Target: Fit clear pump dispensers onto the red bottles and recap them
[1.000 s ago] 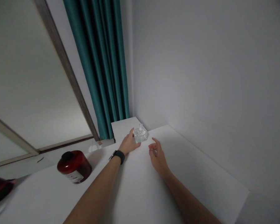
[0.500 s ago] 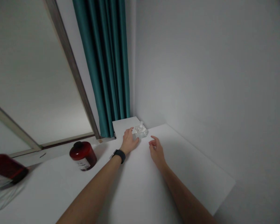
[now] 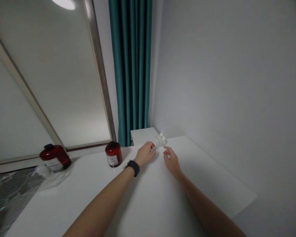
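Note:
A small clear glass bottle (image 3: 160, 140) stands at the far edge of the white table (image 3: 128, 200), near the wall corner. My left hand (image 3: 145, 153), with a black watch on its wrist, rests on the table just left of the bottle, fingers curled and apart from it. My right hand (image 3: 172, 160) lies a little nearer, just right of the bottle, fingers loosely curled with nothing visible in them.
Two dark red jars stand on the table, one (image 3: 113, 154) left of my left hand and one (image 3: 55, 157) farther left beside crumpled clear plastic (image 3: 49, 176). A teal curtain (image 3: 132, 65), a low white cabinet (image 3: 142, 135) and a framed panel (image 3: 64, 82) stand behind.
My view has swung left, bringing the second red jar and plastic into sight. My left hand has come off the bottle and curled; my right hand stays beside it.

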`<state>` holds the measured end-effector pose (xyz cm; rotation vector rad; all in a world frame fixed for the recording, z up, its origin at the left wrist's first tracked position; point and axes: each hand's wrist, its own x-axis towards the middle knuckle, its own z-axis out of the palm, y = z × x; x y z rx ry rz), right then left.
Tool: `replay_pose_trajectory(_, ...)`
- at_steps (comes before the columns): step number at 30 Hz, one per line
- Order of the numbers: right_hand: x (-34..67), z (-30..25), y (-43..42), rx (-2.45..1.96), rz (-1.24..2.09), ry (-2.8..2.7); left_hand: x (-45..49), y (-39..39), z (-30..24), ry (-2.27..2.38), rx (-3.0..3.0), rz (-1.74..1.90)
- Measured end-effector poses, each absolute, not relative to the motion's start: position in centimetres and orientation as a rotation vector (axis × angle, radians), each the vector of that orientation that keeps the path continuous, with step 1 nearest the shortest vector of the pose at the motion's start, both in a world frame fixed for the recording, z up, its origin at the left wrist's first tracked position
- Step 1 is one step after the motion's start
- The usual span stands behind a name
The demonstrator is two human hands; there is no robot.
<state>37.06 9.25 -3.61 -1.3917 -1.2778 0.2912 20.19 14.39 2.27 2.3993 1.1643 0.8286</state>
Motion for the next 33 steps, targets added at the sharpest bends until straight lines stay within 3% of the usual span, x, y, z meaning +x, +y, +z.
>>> replay_pose_trajectory(16,25.0,2.2,6.5,-1.112,0.426,-1.45,9.0,7.5,5.9,1.214,2.31,1.059)
replay_pose_trajectory(33,15.0,-0.6,4.0,-0.987,0.663,-1.581,-3.3,3.2,2.4,1.543,2.058,1.233)
